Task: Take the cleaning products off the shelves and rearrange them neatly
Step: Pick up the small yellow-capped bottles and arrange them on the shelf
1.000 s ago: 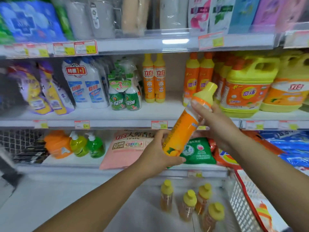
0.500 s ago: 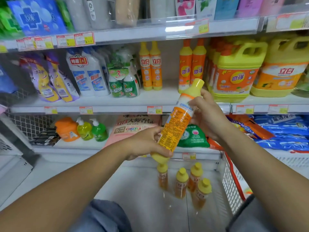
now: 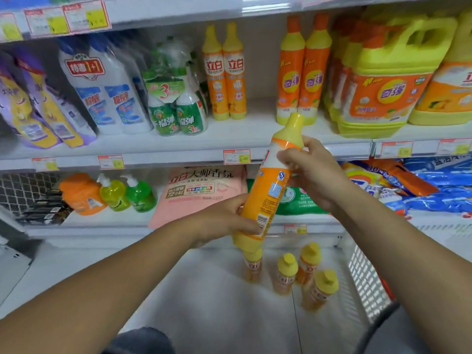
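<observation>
Currently the orange dish-soap bottle (image 3: 270, 185) is in the air in front of the shelving, level with the edge of the middle shelf (image 3: 178, 146) and touching no shelf. Long axis tilted: yellow cap up and to the right, toward the middle shelf; yellow base down and to the left. Back label faces the camera, barcode near the base. Left grip (image 3: 224, 221) is wrapped round the lower body, thumb across the barcode end. Right grip (image 3: 314, 172) holds the upper body just below the shoulder, fingers curled round the white band of the label. Both grips closed on the same bottle. Below it, the bottom shelf (image 3: 204, 290) is a white tray with a wire mesh side (image 3: 365, 277) at the right; four small yellow-capped bottles (image 3: 287, 273) stand in it cap up, close together, the leftmost partly hidden behind the held bottle's base. On the middle shelf, upright: a pair of slim yellow-topped bottles (image 3: 224, 72), then a gap, then a pair of orange-capped bottles (image 3: 301, 70), then large handled jugs (image 3: 388, 80). Further left, green spray bottles (image 3: 176, 116) bundled in plastic wrap. The shelf under it carries a pink bag (image 3: 201, 190), a green bag (image 3: 298, 200) behind the held bottle, and two pump bottles (image 3: 127, 192). Edges of the view blurred.
</observation>
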`<act>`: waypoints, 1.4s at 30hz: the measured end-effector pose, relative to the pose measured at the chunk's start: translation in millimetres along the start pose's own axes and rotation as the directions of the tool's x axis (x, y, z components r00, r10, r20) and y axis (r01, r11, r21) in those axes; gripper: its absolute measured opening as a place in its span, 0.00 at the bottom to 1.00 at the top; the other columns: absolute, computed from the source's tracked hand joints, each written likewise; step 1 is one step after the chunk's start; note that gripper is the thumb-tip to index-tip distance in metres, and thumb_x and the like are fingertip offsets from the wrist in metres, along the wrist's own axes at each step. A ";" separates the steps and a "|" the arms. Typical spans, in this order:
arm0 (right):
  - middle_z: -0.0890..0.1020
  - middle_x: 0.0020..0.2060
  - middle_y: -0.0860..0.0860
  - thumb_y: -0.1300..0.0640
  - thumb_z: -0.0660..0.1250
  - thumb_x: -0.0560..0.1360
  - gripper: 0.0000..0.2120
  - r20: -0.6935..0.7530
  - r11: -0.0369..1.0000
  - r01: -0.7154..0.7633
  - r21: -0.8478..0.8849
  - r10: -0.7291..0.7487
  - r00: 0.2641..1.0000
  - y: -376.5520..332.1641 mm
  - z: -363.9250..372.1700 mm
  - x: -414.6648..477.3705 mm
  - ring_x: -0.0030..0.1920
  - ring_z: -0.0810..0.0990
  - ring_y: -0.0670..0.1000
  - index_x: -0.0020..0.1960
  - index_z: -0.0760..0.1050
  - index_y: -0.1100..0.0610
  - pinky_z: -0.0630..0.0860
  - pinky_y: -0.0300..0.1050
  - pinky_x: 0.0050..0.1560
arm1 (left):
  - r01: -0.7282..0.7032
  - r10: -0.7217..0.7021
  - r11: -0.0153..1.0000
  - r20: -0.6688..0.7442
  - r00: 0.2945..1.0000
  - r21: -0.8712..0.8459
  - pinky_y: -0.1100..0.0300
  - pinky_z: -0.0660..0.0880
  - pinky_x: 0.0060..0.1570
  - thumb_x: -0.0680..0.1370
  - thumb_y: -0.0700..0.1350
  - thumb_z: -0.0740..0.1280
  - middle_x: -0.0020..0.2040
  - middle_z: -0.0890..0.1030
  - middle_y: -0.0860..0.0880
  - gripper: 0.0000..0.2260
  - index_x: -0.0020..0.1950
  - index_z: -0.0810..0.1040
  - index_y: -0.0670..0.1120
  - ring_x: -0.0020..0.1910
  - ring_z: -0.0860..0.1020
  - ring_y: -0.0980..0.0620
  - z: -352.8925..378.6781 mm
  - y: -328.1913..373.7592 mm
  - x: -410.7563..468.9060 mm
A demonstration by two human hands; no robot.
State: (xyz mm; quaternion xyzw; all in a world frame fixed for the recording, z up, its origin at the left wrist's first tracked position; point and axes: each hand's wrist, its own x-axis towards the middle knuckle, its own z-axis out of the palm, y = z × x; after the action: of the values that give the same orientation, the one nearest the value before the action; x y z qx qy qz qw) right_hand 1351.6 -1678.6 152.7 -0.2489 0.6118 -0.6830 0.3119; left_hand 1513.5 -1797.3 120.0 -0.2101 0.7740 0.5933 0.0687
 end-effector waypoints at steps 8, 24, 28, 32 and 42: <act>0.82 0.50 0.50 0.51 0.73 0.74 0.17 0.088 0.985 -0.021 -0.170 0.037 0.995 10.4 16.5 12.2 0.49 0.84 0.51 0.59 0.70 0.44 0.83 0.51 0.41 | -0.056 0.074 0.994 -0.208 0.975 0.090 0.69 0.78 0.43 0.67 0.47 0.81 0.55 0.79 0.61 0.35 0.67 0.66 0.59 0.48 0.79 0.65 -8.9 -26.2 11.7; 0.83 0.50 0.55 0.59 0.73 0.69 0.27 -0.011 0.998 0.031 0.051 -0.030 0.999 -14.7 40.1 -43.6 0.50 0.84 0.55 0.66 0.69 0.58 0.81 0.51 0.46 | -0.141 0.142 0.990 -0.028 0.989 0.025 0.57 0.80 0.56 0.69 0.45 0.79 0.54 0.84 0.55 0.22 0.60 0.78 0.57 0.54 0.82 0.56 -25.3 -6.6 -36.1; 0.84 0.51 0.52 0.48 0.73 0.71 0.22 0.058 0.997 0.019 -0.080 -0.014 0.998 -15.6 38.6 -50.5 0.52 0.84 0.55 0.62 0.72 0.50 0.82 0.51 0.44 | -0.145 0.148 0.988 -0.054 0.987 0.053 0.55 0.80 0.57 0.68 0.45 0.80 0.56 0.84 0.54 0.26 0.64 0.76 0.54 0.54 0.82 0.55 -20.9 -14.5 -36.7; 0.83 0.48 0.50 0.50 0.75 0.71 0.17 0.073 0.966 0.050 -0.254 -0.032 0.997 -9.7 41.3 -52.0 0.49 0.85 0.51 0.55 0.73 0.47 0.84 0.54 0.42 | -0.137 0.146 0.984 -0.071 0.987 0.112 0.61 0.80 0.54 0.68 0.47 0.80 0.58 0.82 0.57 0.30 0.68 0.73 0.56 0.54 0.81 0.59 -19.4 -28.4 -32.5; 0.81 0.47 0.48 0.48 0.77 0.68 0.25 0.027 0.624 0.005 -0.781 0.027 0.999 87.7 57.1 -54.6 0.48 0.80 0.54 0.58 0.68 0.49 0.77 0.51 0.46 | -0.019 0.047 0.660 -0.016 0.999 0.751 0.55 0.70 0.65 0.76 0.58 0.70 0.75 0.66 0.54 0.33 0.77 0.60 0.56 0.68 0.70 0.53 -51.3 -115.4 -34.2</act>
State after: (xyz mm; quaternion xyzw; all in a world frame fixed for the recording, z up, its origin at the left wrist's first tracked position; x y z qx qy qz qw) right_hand 1440.7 -1682.6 75.3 -0.3680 0.8432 -0.3436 0.1884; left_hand 1598.6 -1861.5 44.2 -0.1593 0.9544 0.2192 0.1252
